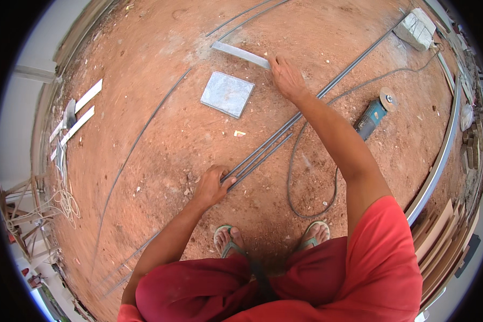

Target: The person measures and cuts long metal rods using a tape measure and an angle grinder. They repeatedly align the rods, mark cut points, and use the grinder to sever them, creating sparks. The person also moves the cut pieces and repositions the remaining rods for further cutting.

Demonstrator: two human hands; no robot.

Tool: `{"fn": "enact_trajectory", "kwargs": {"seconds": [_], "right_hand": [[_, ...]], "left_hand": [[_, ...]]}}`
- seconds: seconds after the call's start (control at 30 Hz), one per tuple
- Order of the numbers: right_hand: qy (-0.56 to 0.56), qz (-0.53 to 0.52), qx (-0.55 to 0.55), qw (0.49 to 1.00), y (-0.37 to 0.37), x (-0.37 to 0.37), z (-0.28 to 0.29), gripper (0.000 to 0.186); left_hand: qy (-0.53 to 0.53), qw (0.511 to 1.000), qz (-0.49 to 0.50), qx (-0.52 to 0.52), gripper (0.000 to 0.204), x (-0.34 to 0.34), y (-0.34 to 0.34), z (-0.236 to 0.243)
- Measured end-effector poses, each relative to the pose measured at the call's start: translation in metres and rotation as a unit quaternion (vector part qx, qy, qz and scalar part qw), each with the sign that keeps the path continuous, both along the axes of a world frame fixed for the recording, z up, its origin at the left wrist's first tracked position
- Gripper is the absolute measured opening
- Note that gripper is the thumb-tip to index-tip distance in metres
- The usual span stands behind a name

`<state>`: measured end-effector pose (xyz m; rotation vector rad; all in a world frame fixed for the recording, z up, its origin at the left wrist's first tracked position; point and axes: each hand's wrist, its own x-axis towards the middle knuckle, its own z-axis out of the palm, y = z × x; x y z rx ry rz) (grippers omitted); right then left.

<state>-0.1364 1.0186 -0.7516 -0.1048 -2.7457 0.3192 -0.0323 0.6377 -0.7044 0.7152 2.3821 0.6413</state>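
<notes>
My left hand [212, 188] is closed around several thin grey metal rods [276, 137] near the ground, between my feet and the pale tile. The rods run diagonally away to the far right, passing beneath my right forearm. Farther out, my right hand [286, 78] grips the right end of a flat, light grey strip [240, 54], its fingers partly hidden. The strip's other end reaches left, close to the ends of more rods. Just nearer than the strip lies a square grey-white tile [227, 94], touched by neither hand.
An angle grinder [371, 119] with a disc lies right of my forearm, its cable [291, 185] looping over the reddish dirt. A pale stone block [416, 29] sits at far right. Long metal profiles [432, 174] and boards [440, 241] line the right; white strips [80, 123] lie left.
</notes>
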Motion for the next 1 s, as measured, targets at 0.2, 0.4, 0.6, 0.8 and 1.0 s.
{"fn": "enact_trajectory", "kwargs": {"seconds": [0.2, 0.4, 0.6, 0.8, 1.0], "right_hand": [[0.003, -0.085, 0.066, 0.994, 0.012, -0.002, 0.009, 0.034], [0.021, 0.057, -0.009, 0.998, -0.054, 0.002, 0.017, 0.043], [-0.036, 0.261, -0.143, 0.954, -0.117, 0.035, 0.034, 0.025], [-0.137, 0.465, -0.179, 0.856, -0.194, 0.107, 0.024, 0.012], [-0.155, 0.522, -0.155, 0.824, -0.244, 0.099, 0.027, 0.01]], "left_hand": [[0.12, 0.992, -0.008, 0.042, 0.027, 0.007, -0.003, -0.018], [0.161, 0.986, -0.051, 0.018, 0.027, 0.026, 0.008, -0.011], [0.152, 0.986, -0.074, -0.015, 0.045, 0.055, -0.027, -0.009], [0.127, 0.984, -0.043, -0.114, 0.057, 0.074, -0.071, -0.011], [0.071, 0.992, 0.005, -0.108, 0.06, 0.08, -0.084, -0.009]]}}
